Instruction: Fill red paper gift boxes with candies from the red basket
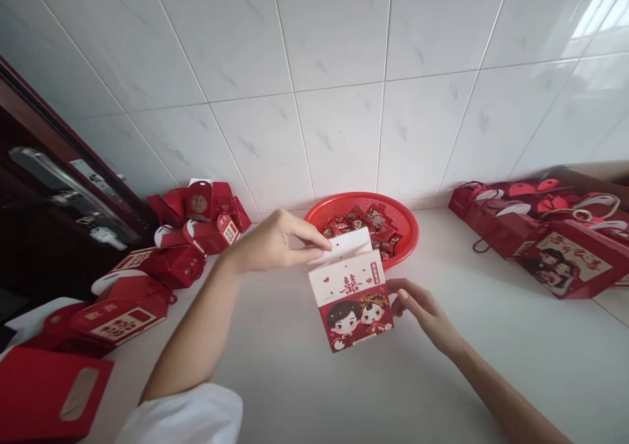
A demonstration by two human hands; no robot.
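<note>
A red and white box (351, 300) with two cartoon figures on its front is held up, slightly tilted, above the counter. My left hand (282, 242) pinches the white flap at the box's top left between thumb and fingers. At the box's right edge is my right hand (417, 305), its fingers bent around that side and partly hidden behind it. Just behind the box stands a red plastic basket (411, 228) with small red wrapped packets (378, 218) in it.
Several red boxes (130, 319) line the left side of the white counter (275, 378), beside a dark door with a metal handle (63, 182). More red boxes with cord handles (574, 260) stand at the right. A tiled wall (339, 123) rises behind.
</note>
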